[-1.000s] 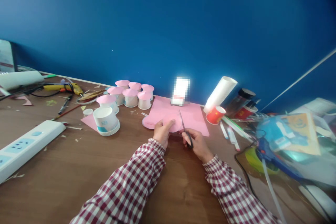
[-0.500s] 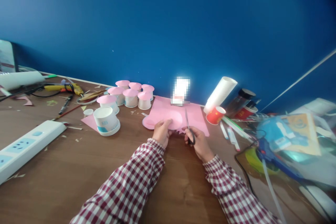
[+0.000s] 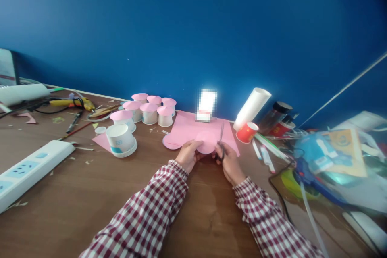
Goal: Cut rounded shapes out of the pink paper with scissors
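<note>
My left hand (image 3: 188, 154) pinches a small round pink paper piece (image 3: 206, 142) just above the wooden table. My right hand (image 3: 229, 162) grips black-handled scissors (image 3: 221, 141) whose blades point up and away along the right edge of that piece. A larger pink paper sheet (image 3: 187, 127) lies flat behind both hands. Both arms wear red and white checked sleeves.
Several white paper cups topped with pink discs (image 3: 150, 109) stand at the back left, with a stack of plain cups (image 3: 121, 140) nearer. A white power strip (image 3: 27, 170) lies at left. A red cup (image 3: 247, 132), white roll (image 3: 252, 107), pens and a glue gun (image 3: 305, 169) crowd the right.
The scissors have swung from leaning left to nearly upright and moved right around the pink piece. My left hand has turned the piece, which now shows as a rounder disc.
</note>
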`<control>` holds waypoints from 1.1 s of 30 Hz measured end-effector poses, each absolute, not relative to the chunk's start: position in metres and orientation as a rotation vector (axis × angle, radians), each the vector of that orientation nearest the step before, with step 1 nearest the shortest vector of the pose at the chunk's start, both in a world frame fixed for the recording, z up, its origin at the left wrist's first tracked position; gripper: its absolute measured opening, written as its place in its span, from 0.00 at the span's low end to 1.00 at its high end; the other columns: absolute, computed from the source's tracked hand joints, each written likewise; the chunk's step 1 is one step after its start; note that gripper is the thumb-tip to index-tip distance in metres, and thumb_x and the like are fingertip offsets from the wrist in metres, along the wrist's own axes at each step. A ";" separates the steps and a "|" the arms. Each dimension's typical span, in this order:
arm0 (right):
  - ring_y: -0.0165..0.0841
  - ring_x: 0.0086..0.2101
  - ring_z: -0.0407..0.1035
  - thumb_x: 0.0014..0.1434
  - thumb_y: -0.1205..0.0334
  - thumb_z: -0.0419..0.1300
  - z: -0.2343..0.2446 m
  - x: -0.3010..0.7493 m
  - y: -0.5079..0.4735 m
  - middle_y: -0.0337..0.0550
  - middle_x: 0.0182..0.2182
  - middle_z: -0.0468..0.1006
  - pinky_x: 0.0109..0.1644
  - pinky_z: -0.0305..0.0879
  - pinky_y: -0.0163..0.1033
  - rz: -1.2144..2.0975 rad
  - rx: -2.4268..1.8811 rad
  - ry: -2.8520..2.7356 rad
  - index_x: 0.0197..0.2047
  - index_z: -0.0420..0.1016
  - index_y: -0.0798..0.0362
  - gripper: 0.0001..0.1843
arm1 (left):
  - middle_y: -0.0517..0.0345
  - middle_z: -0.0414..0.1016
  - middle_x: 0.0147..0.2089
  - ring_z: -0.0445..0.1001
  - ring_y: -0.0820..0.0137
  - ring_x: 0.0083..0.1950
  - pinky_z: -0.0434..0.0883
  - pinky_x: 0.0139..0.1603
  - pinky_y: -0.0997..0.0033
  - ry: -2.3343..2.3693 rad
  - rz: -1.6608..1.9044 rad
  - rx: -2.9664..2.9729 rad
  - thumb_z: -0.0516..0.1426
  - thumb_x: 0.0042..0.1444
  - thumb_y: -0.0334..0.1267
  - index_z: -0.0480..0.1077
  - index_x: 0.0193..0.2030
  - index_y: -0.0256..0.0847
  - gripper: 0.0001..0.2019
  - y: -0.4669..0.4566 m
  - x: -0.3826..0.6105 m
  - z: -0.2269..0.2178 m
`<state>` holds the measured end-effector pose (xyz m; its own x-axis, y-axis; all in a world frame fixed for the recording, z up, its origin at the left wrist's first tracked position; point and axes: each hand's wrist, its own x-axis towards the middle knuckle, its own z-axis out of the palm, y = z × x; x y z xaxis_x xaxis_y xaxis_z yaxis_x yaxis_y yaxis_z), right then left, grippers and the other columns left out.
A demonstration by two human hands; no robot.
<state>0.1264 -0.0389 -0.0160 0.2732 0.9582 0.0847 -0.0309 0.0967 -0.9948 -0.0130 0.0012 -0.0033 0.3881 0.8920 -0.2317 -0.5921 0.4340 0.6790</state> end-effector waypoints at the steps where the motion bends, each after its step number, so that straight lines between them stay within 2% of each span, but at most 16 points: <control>1: 0.26 0.19 0.62 0.51 0.49 0.63 -0.017 0.127 -0.038 0.34 0.20 0.70 0.17 0.53 0.29 0.951 -1.233 -0.994 0.41 0.72 0.54 0.19 | 0.51 0.75 0.31 0.74 0.69 0.34 0.74 0.34 0.70 0.645 1.001 0.555 0.60 0.48 0.33 0.71 0.30 0.33 0.05 0.001 -0.014 -0.003; 7: 0.25 0.18 0.59 0.54 0.49 0.60 -0.019 0.127 -0.037 0.33 0.19 0.67 0.17 0.54 0.28 0.891 -1.189 -0.985 0.38 0.72 0.54 0.16 | 0.54 0.74 0.26 0.72 0.71 0.29 0.71 0.28 0.74 0.693 1.002 0.712 0.64 0.41 0.36 0.72 0.30 0.32 0.10 -0.001 -0.013 -0.004; 11: 0.26 0.18 0.60 0.54 0.48 0.60 -0.019 0.127 -0.039 0.33 0.20 0.67 0.17 0.56 0.30 0.813 -1.275 -1.067 0.42 0.71 0.54 0.19 | 0.55 0.74 0.26 0.70 0.73 0.25 0.66 0.22 0.78 0.869 1.074 0.933 0.65 0.39 0.35 0.73 0.35 0.32 0.14 -0.003 -0.018 0.003; 14: 0.29 0.24 0.65 0.54 0.50 0.60 -0.020 0.128 -0.040 0.37 0.23 0.70 0.23 0.62 0.33 0.652 -1.335 -1.176 0.45 0.70 0.55 0.20 | 0.54 0.76 0.30 0.72 0.72 0.28 0.68 0.25 0.77 0.991 1.199 1.047 0.64 0.40 0.33 0.72 0.45 0.33 0.22 -0.001 -0.038 0.011; 17: 0.30 0.26 0.65 0.55 0.50 0.59 -0.020 0.130 -0.039 0.39 0.26 0.70 0.28 0.65 0.36 0.463 -1.303 -1.135 0.45 0.70 0.54 0.19 | 0.54 0.76 0.31 0.72 0.71 0.28 0.68 0.26 0.76 1.202 1.323 1.227 0.62 0.42 0.36 0.68 0.52 0.35 0.26 0.002 -0.069 0.017; 21: 0.31 0.30 0.67 0.58 0.52 0.55 -0.018 0.134 -0.035 0.43 0.33 0.70 0.34 0.65 0.37 0.241 -1.228 -0.996 0.47 0.66 0.53 0.16 | 0.50 0.76 0.41 0.74 0.66 0.38 0.71 0.39 0.69 1.539 1.307 1.466 0.59 0.44 0.36 0.68 0.52 0.35 0.25 0.003 -0.105 0.021; 23: 0.31 0.31 0.67 0.60 0.53 0.53 -0.018 0.136 -0.033 0.43 0.34 0.70 0.35 0.65 0.37 0.203 -1.232 -0.985 0.48 0.65 0.52 0.16 | 0.48 0.76 0.45 0.74 0.64 0.41 0.69 0.45 0.66 1.701 1.209 1.559 0.58 0.44 0.36 0.68 0.52 0.35 0.24 0.001 -0.116 0.022; 29: 0.31 0.33 0.67 0.60 0.54 0.54 -0.021 0.140 -0.030 0.44 0.37 0.70 0.37 0.65 0.37 0.261 -1.249 -0.998 0.47 0.65 0.53 0.15 | 0.46 0.75 0.45 0.75 0.60 0.43 0.69 0.47 0.62 1.906 0.955 1.649 0.56 0.44 0.37 0.64 0.56 0.34 0.28 0.000 -0.131 0.021; 33: 0.32 0.34 0.67 0.59 0.54 0.54 -0.021 0.139 -0.030 0.44 0.37 0.70 0.37 0.65 0.37 0.272 -1.255 -1.022 0.47 0.65 0.53 0.15 | 0.42 0.74 0.47 0.73 0.56 0.48 0.68 0.49 0.60 1.987 0.876 1.705 0.57 0.43 0.37 0.64 0.56 0.32 0.30 0.005 -0.133 0.017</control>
